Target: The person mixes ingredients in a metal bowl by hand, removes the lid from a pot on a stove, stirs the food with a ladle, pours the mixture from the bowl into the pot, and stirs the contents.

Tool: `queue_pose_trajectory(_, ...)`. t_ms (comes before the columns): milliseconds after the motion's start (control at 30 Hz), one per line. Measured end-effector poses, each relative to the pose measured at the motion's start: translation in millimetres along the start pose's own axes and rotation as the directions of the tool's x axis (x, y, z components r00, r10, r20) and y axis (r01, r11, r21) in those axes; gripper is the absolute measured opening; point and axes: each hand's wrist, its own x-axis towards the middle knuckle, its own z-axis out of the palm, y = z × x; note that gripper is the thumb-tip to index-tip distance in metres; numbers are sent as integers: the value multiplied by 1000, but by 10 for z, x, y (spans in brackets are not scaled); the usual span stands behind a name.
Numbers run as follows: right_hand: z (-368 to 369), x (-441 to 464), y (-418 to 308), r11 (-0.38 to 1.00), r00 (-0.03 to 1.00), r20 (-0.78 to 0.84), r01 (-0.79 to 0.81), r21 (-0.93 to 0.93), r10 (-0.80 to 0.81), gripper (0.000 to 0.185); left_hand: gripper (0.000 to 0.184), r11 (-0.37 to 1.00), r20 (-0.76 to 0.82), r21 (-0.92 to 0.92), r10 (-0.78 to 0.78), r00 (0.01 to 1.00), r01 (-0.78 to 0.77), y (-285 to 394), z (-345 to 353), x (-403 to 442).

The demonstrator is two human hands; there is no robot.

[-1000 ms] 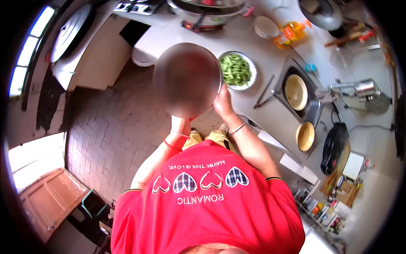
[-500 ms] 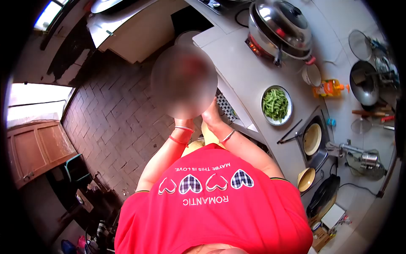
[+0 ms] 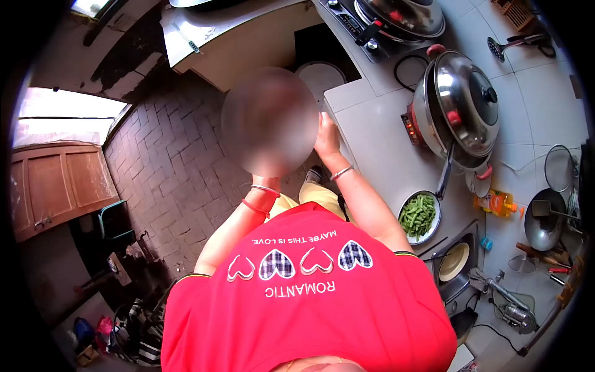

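Observation:
Both my arms reach forward in front of my red shirt. A round blurred patch covers the space between my hands, so whatever is there cannot be made out. My left hand [image 3: 267, 181] shows little beyond the wrist, with white and red bands below; its fingers are hidden by the blur. At the patch's right edge, my right hand [image 3: 326, 137] is partly visible, with a bracelet at the wrist. Its fingers look curled against something hidden. The pale counter [image 3: 367, 133] lies just right of this hand.
On the counter stand a lidded electric pot [image 3: 466, 93] and a bowl of green beans [image 3: 419, 216]. Beyond is a gas stove [image 3: 347, 26] with another lidded pan [image 3: 403, 17]. The sink [image 3: 449, 288] holds a pale basin [image 3: 454, 261]. Brick floor [image 3: 161, 167] stretches left.
My view has shifted forward along the counter, bringing the stove and its pan further into view. The bowl and electric pot sit lower and further right. My right hand has moved slightly up and right.

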Motion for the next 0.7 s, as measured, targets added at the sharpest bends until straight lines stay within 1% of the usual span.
queue_pose_trajectory(67,161,-91,-57,997,999,7,-39,74,38,26,40,1000,10,8,-11,1000,11,86,37,177)
queue_pose_trajectory(100,331,-155,-105,992,996,-75,-28,119,37,27,41,1000,11,6,-18,1000,18,138,64,242)
queue_pose_trajectory(133,365,-108,-87,965,975,23,-221,140,220,30,41,1000,11,3,-23,1000,23,189,84,303)
queue_pose_trajectory(200,373,250,21,985,978,125,-171,37,166,31,43,997,62,-3,-70,996,71,431,118,272)
queue_pose_trajectory(233,417,481,121,995,988,110,-104,-6,104,31,45,996,93,2,-93,991,93,628,179,257)
queue_pose_trajectory(267,303,659,29,995,989,139,-58,85,46,31,46,988,134,70,-148,980,140,821,239,272)
queue_pose_trajectory(333,332,926,65,964,964,260,-115,240,50,30,49,950,197,213,-271,942,229,1146,251,319)
queue_pose_trajectory(367,467,889,100,969,982,187,-72,235,27,28,50,930,203,196,-350,914,312,1146,108,499)
queue_pose_trajectory(400,611,857,157,974,994,113,-30,224,4,27,50,943,157,206,-295,942,261,1195,104,563)
queue_pose_trajectory(433,679,672,-48,949,995,80,-81,304,60,26,51,957,109,207,-231,967,205,1221,121,587)
queue_pose_trajectory(467,809,488,-235,915,992,58,-130,382,116,26,52,973,69,118,-207,976,198,1164,113,588)
queue_pose_trajectory(500,954,337,-349,858,974,41,-214,467,221,26,53,983,28,29,-182,983,181,1107,107,589)
queue_pose_trajectory(533,1033,264,-486,784,946,29,-285,551,323,26,55,1000,-73,17,-15,997,16,1033,127,589)
queue_pose_trajectory(567,969,309,-542,763,932,96,-342,548,349,28,55,997,-30,27,-76,997,77,1085,76,672)
queue_pose_trajectory(600,830,368,-784,754,960,96,-267,600,263,29,55,989,11,44,-142,990,141,1166,17,748)
queue_pose_trajectory(633,920,516,-593,870,971,36,-227,438,235,28,54,980,71,105,-175,982,167,1289,-57,833)
queue_pose_trajectory(667,980,738,-400,950,981,-15,-183,252,193,28,53,969,129,163,-209,969,187,1435,-122,913)
queue_pose_trajectory(700,805,915,-572,987,985,-102,-125,100,136,28,51,934,169,273,-284,944,232,1678,-113,887)
